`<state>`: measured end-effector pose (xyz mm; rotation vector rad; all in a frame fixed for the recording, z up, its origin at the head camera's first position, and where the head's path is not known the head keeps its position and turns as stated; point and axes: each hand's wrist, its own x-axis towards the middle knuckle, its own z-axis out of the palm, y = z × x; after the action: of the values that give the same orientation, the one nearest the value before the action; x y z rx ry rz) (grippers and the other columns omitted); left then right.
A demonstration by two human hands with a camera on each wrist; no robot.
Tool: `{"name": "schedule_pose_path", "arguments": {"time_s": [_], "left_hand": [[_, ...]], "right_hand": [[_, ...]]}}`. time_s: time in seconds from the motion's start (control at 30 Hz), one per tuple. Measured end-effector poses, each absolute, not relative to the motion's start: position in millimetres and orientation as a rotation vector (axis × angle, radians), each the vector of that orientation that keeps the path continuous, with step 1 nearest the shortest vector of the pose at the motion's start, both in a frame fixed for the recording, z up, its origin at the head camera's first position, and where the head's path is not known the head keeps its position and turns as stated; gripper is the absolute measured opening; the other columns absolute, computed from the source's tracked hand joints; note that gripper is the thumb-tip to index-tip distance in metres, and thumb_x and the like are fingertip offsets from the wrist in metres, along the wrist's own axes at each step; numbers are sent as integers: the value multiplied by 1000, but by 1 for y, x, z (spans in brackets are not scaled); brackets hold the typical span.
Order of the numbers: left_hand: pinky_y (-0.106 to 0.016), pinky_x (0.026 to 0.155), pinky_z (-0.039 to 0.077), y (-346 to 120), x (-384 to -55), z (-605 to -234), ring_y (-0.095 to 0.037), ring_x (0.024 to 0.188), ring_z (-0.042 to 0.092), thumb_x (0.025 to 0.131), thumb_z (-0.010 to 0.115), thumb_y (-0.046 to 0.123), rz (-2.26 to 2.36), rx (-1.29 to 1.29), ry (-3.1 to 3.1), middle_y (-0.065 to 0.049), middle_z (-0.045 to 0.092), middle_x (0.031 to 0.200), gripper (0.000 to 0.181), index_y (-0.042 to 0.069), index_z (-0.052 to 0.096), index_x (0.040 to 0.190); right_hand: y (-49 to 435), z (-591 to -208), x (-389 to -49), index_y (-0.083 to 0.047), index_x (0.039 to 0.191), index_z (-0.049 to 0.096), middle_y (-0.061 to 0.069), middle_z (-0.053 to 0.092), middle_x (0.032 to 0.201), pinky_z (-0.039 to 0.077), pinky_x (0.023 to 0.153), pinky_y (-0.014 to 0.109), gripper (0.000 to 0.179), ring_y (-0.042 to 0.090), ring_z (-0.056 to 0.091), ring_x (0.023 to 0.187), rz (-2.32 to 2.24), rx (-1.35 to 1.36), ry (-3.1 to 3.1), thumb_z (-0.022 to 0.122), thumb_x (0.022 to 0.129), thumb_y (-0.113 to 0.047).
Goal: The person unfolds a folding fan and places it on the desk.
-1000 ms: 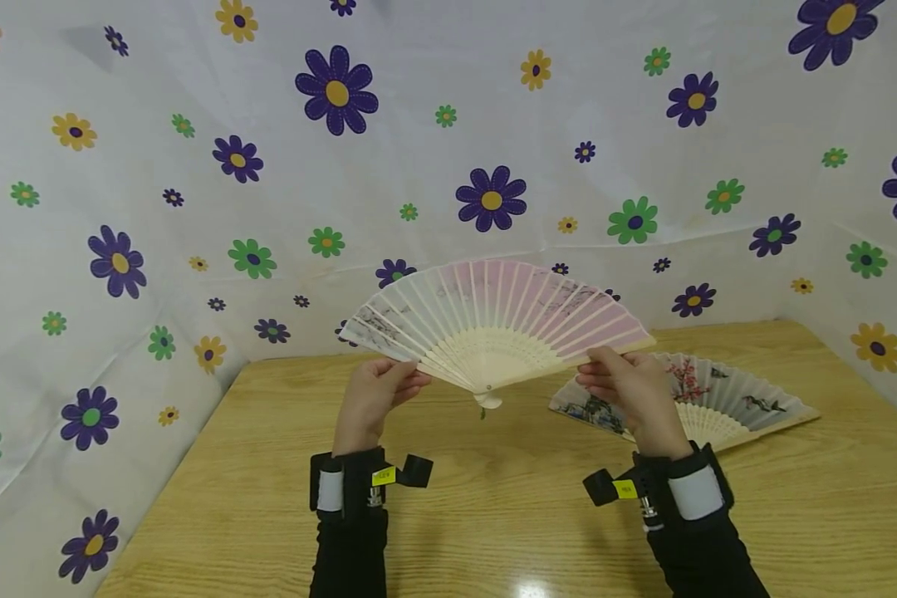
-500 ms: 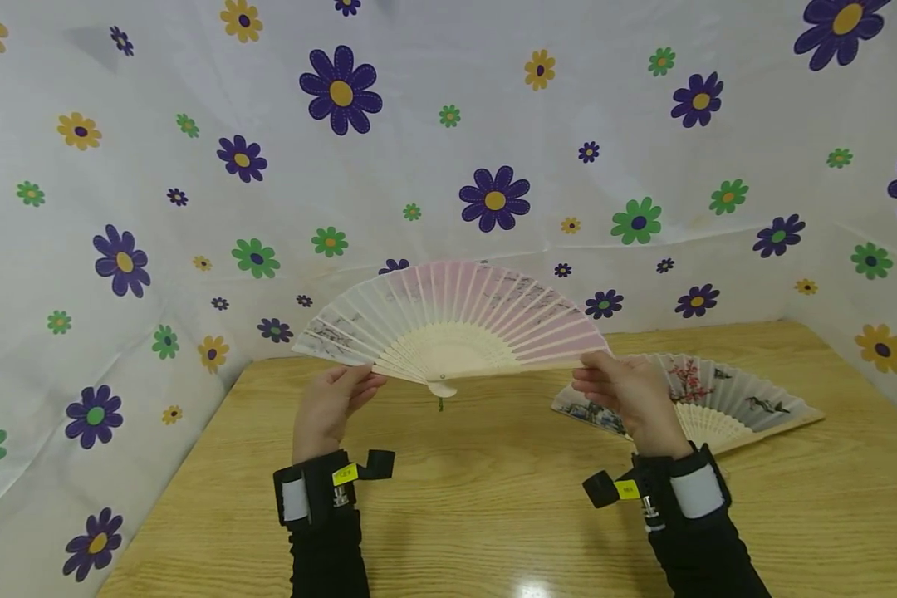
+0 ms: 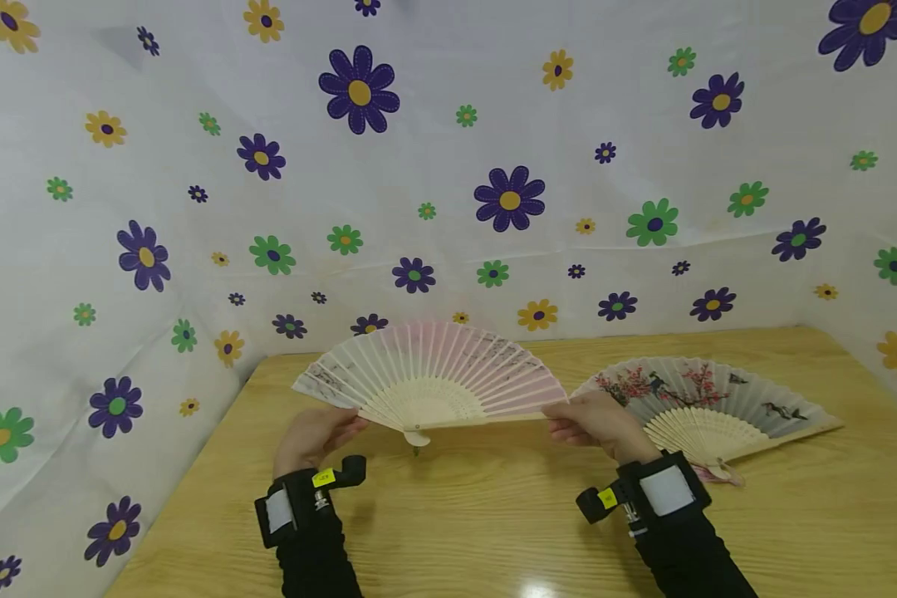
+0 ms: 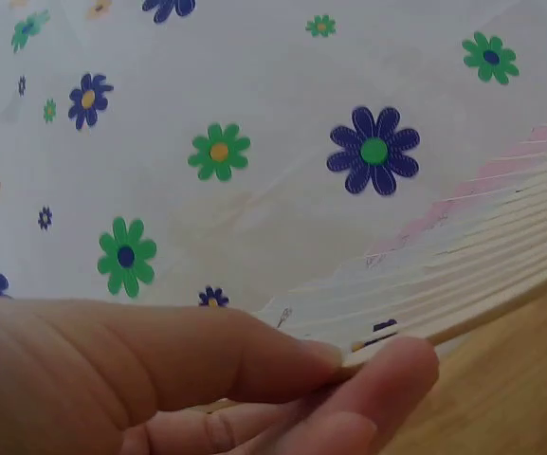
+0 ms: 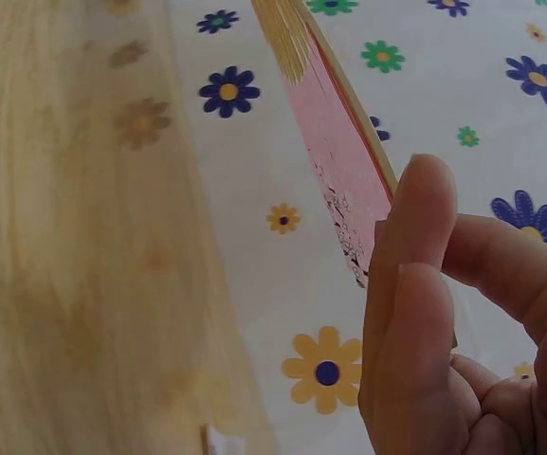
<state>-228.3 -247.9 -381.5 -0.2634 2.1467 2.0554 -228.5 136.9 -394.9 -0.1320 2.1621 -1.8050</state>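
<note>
A spread folding fan (image 3: 426, 374), white at the left and pink at the right with pale wooden ribs, is held by both hands above the table. My left hand (image 3: 316, 436) pinches its left outer rib between thumb and fingers; the left wrist view shows this rib (image 4: 482, 318) close up. At the other end, my right hand (image 3: 594, 423) pinches the right outer rib near its tip, with the pink leaf (image 5: 335, 161) seen edge-on in the right wrist view. Behind and right of that hand lies a second spread fan (image 3: 706, 407), grey-white with red blossoms and birds.
Beneath everything is a wood-grain table (image 3: 463, 515). A white cloth (image 3: 419, 166) printed with purple, green and orange flowers hangs behind it and along both sides. A bit of pink (image 3: 706, 473) shows by the second fan's pivot.
The pink-and-white fan has moved left and then down toward the table, both hands still pinching its outer ribs. More of the second fan shows now. The view has turned slightly left.
</note>
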Motion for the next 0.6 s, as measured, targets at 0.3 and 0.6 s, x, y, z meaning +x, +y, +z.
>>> {"name": "schedule_pose_path", "arguments": {"time_s": [0.3,0.6], "left_hand": [[-12,46,55,-243,-243,-418,-8,54,67,97,53,-4,1984,-354,2073,0,70,60,22,-16,58,115],[-11,44,52,-258,-225,-402,-6,52,66,96,54,6,1770,-600,2310,0,70,58,33,-22,59,114]], "right_hand": [[140,-417,-235,12,87,69,-8,68,57,48,45,11,26,1,63,51,-1680,-39,2243,64,92,-13],[170,-393,-223,16,82,70,18,74,64,58,51,30,36,21,69,54,-1235,-105,2732,64,91,-18]]}}
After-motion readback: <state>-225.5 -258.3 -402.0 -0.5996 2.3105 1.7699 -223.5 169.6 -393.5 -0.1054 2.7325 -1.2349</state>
